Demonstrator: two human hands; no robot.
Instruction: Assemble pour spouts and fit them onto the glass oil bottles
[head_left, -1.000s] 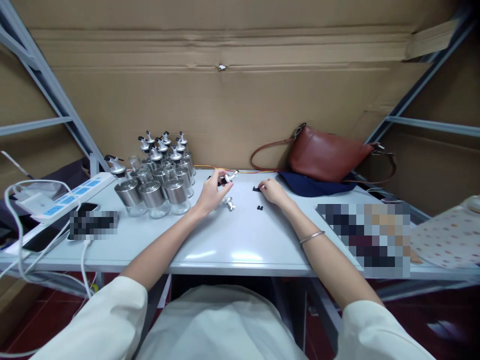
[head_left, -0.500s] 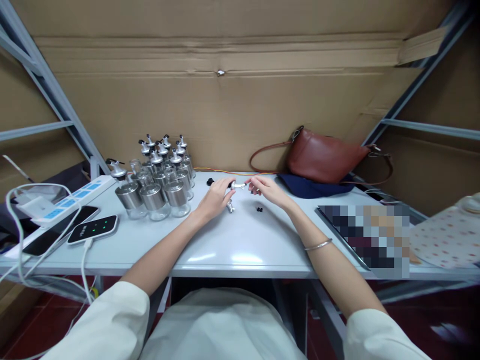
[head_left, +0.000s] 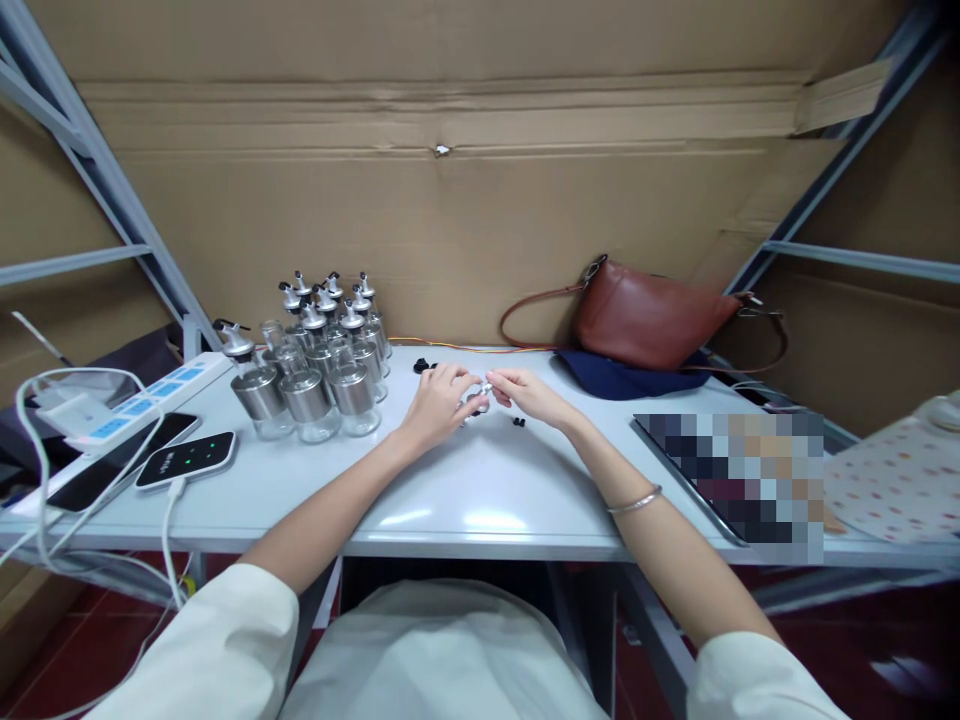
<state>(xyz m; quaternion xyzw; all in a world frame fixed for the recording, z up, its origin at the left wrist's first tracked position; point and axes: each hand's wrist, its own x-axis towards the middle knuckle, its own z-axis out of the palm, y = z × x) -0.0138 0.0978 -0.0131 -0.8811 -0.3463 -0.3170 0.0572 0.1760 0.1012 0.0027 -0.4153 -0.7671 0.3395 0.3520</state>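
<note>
My left hand (head_left: 441, 408) is closed around a silver bottle pourer (head_left: 484, 389), whose base is mostly covered by the fingers. From the other side, my right hand (head_left: 529, 394) pinches at the pourer's thin spout end; whether a small cap sits in those fingertips cannot be made out. Small black pieces (head_left: 519, 422) lie on the table below my right hand. More black parts (head_left: 424, 366) rest just behind my left hand. Another silver pourer is almost hidden under the left fingers.
Glass bottles with steel bands (head_left: 307, 400), most topped with pourers, stand at the left. Further left are a power strip (head_left: 161, 395), a phone (head_left: 124, 460) and a charging device (head_left: 187, 458). A brown handbag (head_left: 652, 315) sits on dark blue cloth (head_left: 622, 375) at the back right.
The pourer has turned from lying sideways to pointing more toward me. My right hand has closed in on its spout, and my left hand has shifted slightly lower.
</note>
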